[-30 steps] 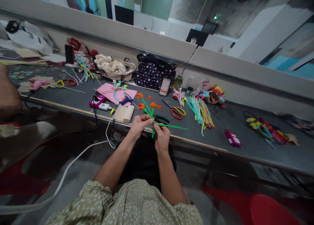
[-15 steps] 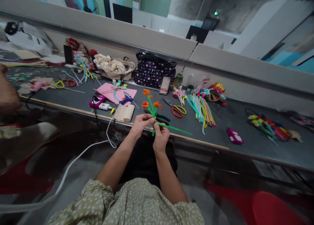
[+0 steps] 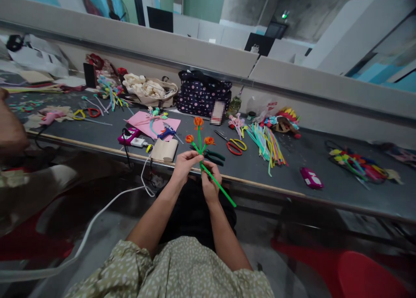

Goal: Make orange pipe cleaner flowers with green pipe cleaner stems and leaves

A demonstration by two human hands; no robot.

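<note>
Both my hands meet over the table's front edge on a pipe-cleaner flower stem [image 3: 199,135] with three orange blooms and green stalks. My left hand [image 3: 186,164] pinches the stalk just below where the branches join. Just under it, my right hand [image 3: 211,183] has its fingers closed around the lower stem. A loose green pipe-cleaner end [image 3: 222,190] slants down to the right across my right hand. Behind the flowers lie dark-handled pliers [image 3: 214,155], partly hidden. Scissors with red and yellow handles [image 3: 236,146] rest to their right.
Pipe cleaners in several colours [image 3: 268,144] lie right of the scissors. A blue glue gun [image 3: 167,131] sits on pink paper [image 3: 139,121]. A dotted bag [image 3: 204,92] stands behind. A white cable [image 3: 107,198] hangs at left. Another person's arm [image 3: 11,126] reaches in at far left.
The loose green end has swung from pointing right over the table to pointing down toward me. The three blooms have turned and spread slightly. Both hands keep their hold.
</note>
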